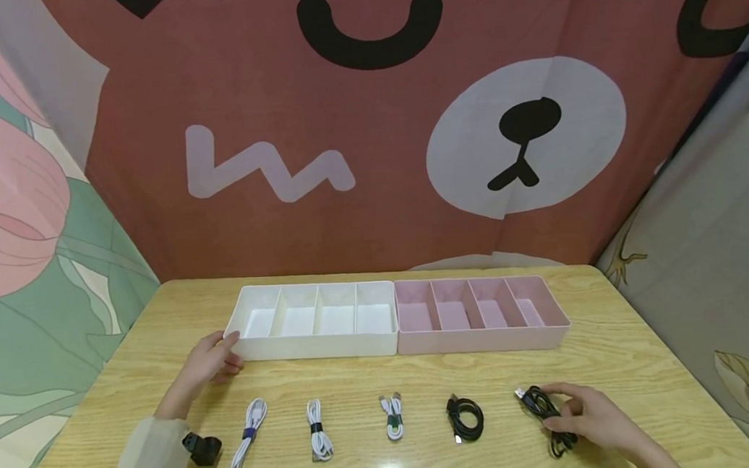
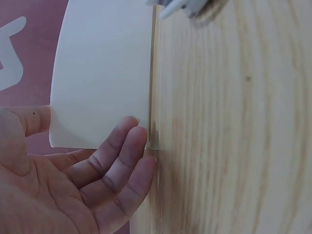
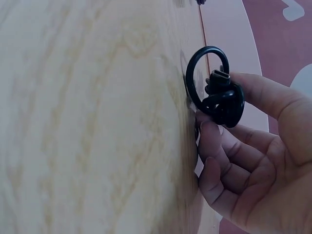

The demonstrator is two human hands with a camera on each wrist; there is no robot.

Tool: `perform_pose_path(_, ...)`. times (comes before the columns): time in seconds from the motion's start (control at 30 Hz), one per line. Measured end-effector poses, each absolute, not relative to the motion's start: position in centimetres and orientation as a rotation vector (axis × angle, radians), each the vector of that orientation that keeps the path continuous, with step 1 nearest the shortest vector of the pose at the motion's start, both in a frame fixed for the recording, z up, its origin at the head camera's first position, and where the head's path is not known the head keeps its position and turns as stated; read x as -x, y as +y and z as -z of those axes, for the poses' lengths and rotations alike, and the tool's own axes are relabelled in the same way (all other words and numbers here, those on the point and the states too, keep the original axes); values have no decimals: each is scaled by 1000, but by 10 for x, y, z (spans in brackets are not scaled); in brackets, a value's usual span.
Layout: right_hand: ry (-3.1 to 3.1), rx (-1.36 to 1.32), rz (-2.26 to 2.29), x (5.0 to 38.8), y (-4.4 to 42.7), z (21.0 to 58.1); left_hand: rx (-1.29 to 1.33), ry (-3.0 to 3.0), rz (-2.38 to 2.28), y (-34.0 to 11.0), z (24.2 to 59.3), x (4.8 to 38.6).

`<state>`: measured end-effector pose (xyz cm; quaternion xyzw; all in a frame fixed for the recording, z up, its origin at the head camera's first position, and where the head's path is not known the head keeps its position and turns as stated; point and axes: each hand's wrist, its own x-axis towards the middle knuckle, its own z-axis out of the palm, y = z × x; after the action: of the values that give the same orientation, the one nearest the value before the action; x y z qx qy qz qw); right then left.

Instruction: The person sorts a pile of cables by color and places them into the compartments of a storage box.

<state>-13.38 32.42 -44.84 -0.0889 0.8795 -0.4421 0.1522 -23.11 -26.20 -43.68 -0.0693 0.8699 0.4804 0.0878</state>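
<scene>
In front of the pink plastic tray (image 1: 483,340), right hand (image 1: 596,416) pinches a bundled black cable (image 1: 539,402), silver plug (image 1: 520,393) poking out; left hand (image 1: 204,363) kinda loosely grips the adjoining white plastic tray (image 1: 317,347).

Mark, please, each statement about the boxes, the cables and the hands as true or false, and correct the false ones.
1. In the head view, the white box stands left of the pink box. True.
2. The right hand holds a white cable. False: the right hand holds a black cable.
3. The left hand touches the white box. True.
4. Each box has three compartments. False: each has four.
5. Three white cables lie on the table. True.
6. The round-coiled black cable lies inside the pink box. False: it lies on the table, in front of that box.
</scene>
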Motion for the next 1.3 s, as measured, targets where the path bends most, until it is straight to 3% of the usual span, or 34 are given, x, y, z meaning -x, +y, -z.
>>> perform_pose_path(1.3,2921,-153,1196,128,306,437,212,2569,-1435,-262,435,232)
